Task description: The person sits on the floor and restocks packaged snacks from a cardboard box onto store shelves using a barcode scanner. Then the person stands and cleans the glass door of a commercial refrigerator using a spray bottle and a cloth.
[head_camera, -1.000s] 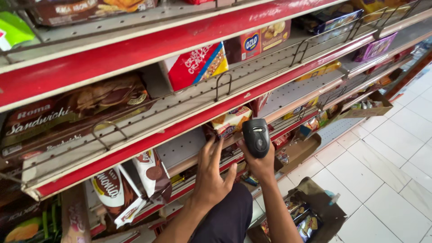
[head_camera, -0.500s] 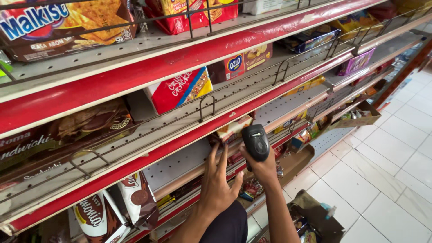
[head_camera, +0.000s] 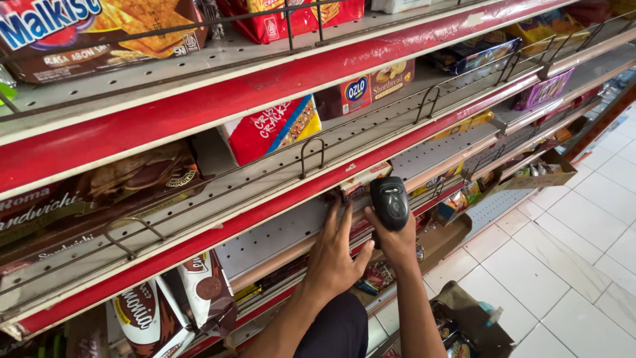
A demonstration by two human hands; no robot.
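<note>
Left hand (head_camera: pixel 333 262) spread flat, fingers extended, fingertips touching a small packet (head_camera: pixel 361 182) at the red shelf edge (head_camera: pixel 265 205). Right hand (head_camera: pixel 397 242) closed round a black barcode scanner (head_camera: pixel 389 202), head tilted toward that same packet, just right of the left fingertips. Above both hands, perforated metal shelf (head_camera: pixel 278 169) with wire dividers and biscuit boxes. Below right, white tiled floor (head_camera: pixel 576 252) and an open carton (head_camera: pixel 477 318).

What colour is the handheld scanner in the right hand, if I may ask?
Black, shown best in the head view: the handheld scanner in the right hand.
</note>
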